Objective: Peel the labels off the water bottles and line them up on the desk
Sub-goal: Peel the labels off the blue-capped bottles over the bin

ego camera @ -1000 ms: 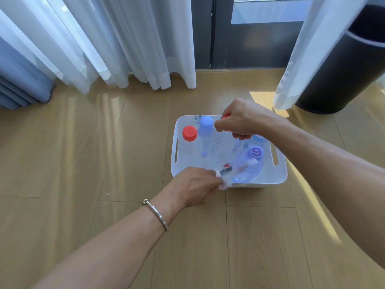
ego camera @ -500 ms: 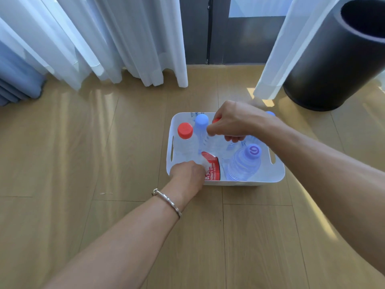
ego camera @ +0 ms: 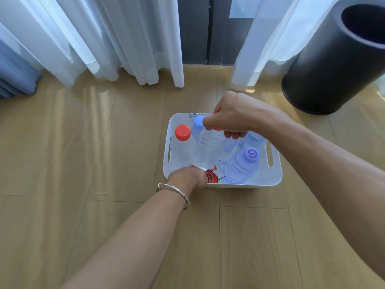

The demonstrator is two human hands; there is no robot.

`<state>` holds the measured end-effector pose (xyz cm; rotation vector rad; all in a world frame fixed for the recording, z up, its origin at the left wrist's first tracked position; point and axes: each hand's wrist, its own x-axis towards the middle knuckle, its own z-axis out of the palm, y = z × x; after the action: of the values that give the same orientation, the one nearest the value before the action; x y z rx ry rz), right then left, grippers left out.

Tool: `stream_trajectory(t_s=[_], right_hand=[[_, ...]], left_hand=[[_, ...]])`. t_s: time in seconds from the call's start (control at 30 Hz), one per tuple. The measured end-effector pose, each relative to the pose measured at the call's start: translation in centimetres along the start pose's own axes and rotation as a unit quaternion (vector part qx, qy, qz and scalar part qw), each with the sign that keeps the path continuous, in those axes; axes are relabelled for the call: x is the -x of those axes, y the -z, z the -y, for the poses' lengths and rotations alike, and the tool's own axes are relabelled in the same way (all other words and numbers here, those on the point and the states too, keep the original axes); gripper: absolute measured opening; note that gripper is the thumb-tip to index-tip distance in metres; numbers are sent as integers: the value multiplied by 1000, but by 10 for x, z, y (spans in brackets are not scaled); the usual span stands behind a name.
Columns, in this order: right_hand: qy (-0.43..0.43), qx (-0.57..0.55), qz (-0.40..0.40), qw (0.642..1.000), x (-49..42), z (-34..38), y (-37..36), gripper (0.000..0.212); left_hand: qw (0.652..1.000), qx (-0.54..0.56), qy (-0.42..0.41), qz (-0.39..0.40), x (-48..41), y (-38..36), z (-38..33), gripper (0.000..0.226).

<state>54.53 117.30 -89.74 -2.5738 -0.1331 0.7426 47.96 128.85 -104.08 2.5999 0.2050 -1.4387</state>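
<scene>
A white plastic bin [ego camera: 273, 180] on the wooden floor holds several clear water bottles. My right hand [ego camera: 231, 117] grips the red-capped top of one clear bottle [ego camera: 208, 149], tilted above the bin. My left hand [ego camera: 187, 177] pinches that bottle's red and white label [ego camera: 212, 176] at the bottle's lower end, over the bin's near rim. A red-capped bottle [ego camera: 182, 133] stands at the bin's left, a blue-capped one [ego camera: 198, 122] behind it, and a purple-capped one [ego camera: 242, 165] at the right.
A tall black cylindrical trash can [ego camera: 333, 65] stands at the far right. White curtains [ego camera: 129, 38] hang along the back, with a blue curtain [ego camera: 14, 76] at the far left. Bare wooden floor [ego camera: 83, 153] surrounds the bin.
The red label has come off the bottle's body and is now bunched at its lower end in my left hand. The view has shifted towards the trash can.
</scene>
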Motion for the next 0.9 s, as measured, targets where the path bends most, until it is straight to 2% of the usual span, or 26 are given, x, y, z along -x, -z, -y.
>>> stream_trajectory(t_s=[0.3,0.43,0.5,0.57,0.73,0.9], right_hand=[[-24,-3,-28,999,5,4,16,24],[-23,13,-27,999,8,5,20,26],[-19,16,-49,999,11,8,32,24],[-6,17,-73,997,14,11,42,22],[-8,36,-44,998,9,6,21,28],[-15,59,-13,998,3,-1,-1,31]], left_hand=[[1000,14,-2,3,-10,-8,-3,48],[1000,7,28,-8,5,-2,-2,51],[999,3,35,20,10,-1,-3,41],[999,0,17,44,5,-2,-2,52],[996,23,12,-87,3,5,3,34],[991,9,19,-133,3,2,8,30]])
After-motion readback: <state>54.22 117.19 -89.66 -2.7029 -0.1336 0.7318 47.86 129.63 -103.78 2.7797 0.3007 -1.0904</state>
